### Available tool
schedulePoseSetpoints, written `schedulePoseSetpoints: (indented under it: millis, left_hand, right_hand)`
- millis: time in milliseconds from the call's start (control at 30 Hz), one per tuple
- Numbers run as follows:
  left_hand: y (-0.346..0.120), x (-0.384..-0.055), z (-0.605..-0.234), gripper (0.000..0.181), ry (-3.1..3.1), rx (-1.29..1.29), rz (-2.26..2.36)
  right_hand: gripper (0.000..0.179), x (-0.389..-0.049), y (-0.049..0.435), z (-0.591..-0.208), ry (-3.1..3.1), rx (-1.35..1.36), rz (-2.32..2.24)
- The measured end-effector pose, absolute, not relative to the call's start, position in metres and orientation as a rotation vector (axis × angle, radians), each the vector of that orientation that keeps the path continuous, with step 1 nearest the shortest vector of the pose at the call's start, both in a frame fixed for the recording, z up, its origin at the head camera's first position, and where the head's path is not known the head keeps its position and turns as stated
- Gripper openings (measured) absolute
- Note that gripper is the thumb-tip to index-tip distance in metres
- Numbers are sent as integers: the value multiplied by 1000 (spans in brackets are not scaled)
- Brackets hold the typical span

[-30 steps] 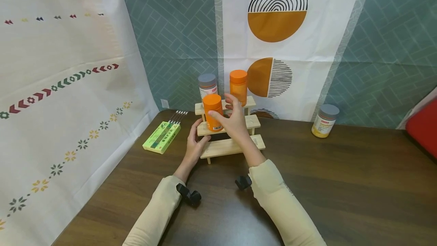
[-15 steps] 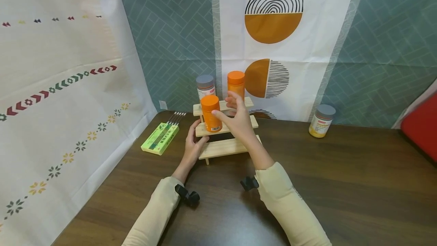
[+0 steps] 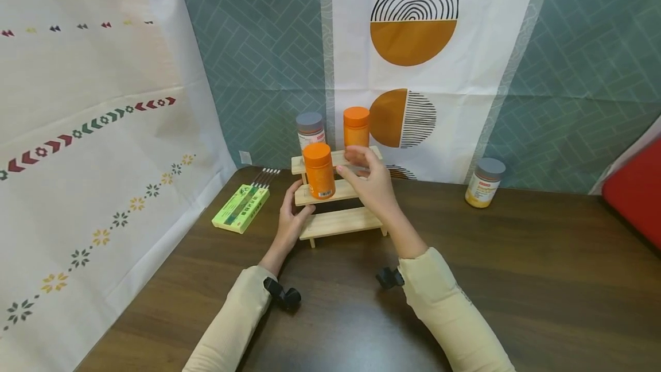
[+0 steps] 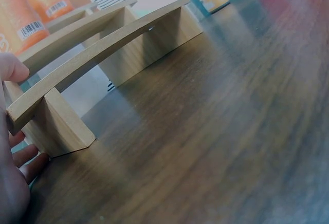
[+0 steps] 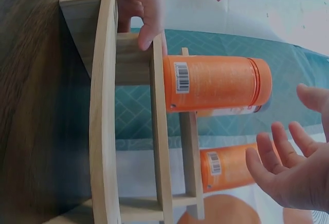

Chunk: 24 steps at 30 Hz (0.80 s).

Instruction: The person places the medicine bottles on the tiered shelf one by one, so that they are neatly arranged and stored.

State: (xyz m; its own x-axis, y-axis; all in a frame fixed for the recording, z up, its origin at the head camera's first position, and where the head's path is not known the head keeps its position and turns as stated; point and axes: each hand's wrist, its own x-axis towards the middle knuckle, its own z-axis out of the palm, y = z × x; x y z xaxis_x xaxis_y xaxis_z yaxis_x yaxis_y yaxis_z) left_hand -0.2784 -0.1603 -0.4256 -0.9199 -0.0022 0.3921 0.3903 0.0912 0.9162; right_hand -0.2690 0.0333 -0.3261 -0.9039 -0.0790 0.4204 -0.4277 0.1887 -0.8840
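A three-tier wooden stand (image 3: 343,221) is on the table, with an orange bottle (image 3: 319,174) upright at the left of its middle tier. My left hand (image 3: 292,218) holds the stand's left side. In the right wrist view its thumb (image 5: 146,38) presses the middle tier's edge. My right hand (image 3: 379,189) is to the right of that bottle, fingers loosely spread and apart from it in the right wrist view. On the top tier are a grey-lidded bottle (image 3: 310,128) and a second orange bottle (image 3: 356,125), the latter partly hidden behind my right hand.
A green-yellow box (image 3: 240,209) lies left of the stand, with several white-tipped swabs (image 3: 265,177) behind it. Another grey-lidded bottle (image 3: 485,183) with yellow contents stands at the right rear. A red object (image 3: 632,188) is at the far right edge. Patterned cloth hangs behind.
My right hand has drawn away to the right from the front orange bottle, which stays on the middle tier. My left hand keeps its place on the stand. The head view shifts slightly.
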Motion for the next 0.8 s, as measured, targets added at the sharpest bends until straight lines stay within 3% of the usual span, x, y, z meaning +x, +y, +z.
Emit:
schedulePoseSetpoints:
  millis: [333, 800]
  left_hand:
    - [-164, -297, -451, 67, -2049, -409, -1891]
    - [-164, -296, -449, 68, -2041, -407, -1909]
  right_hand:
    - [32, -269, 52, -328, -2215, 502, 1714]
    - [33, -277, 85, -334, -2290, 459, 1636]
